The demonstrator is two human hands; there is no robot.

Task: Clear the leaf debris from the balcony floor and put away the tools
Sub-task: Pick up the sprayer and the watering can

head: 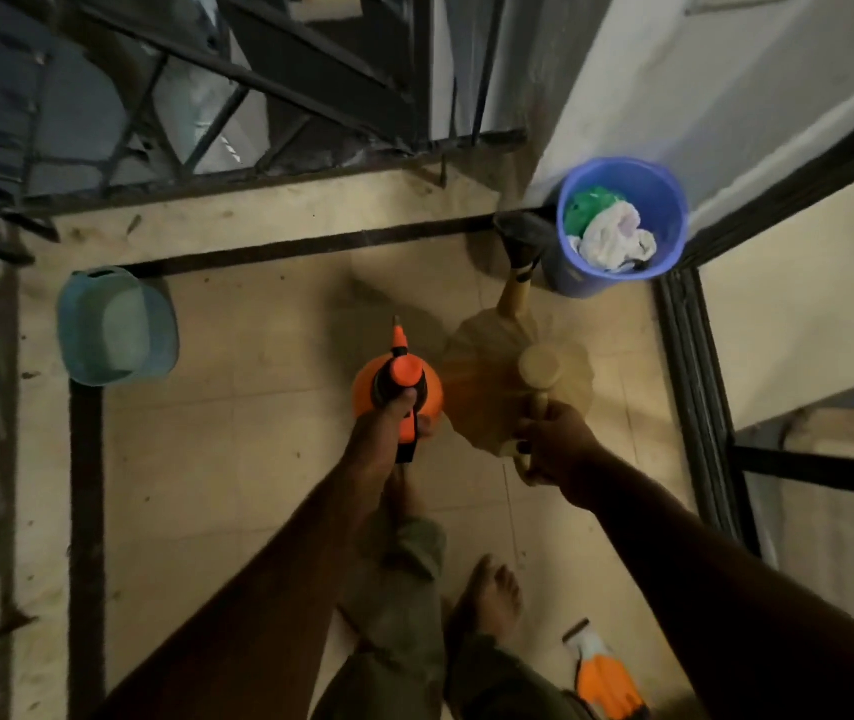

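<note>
In the head view, the left hand (pixel 388 428) grips an orange sprayer (pixel 399 376) and the right hand (pixel 555 449) grasps the one watering can (pixel 492 366), both held over the balcony floor (pixel 258 459). I'd keep both level and set them down gently by the one blue bucket (pixel 674 241). There is one teal basin (pixel 113 330), and a second sprayer (pixel 607 678) makes two.

Both forearms are bare up to the frame's lower edge. The right hand (pixel 555 444) shows one fingernail painted dark. The legs wear loose, creased olive-green trousers (pixel 394 615), their hems bunched at the ankles. The feet are bare, and the right foot (pixel 492 595) shows its toes plainly
</note>
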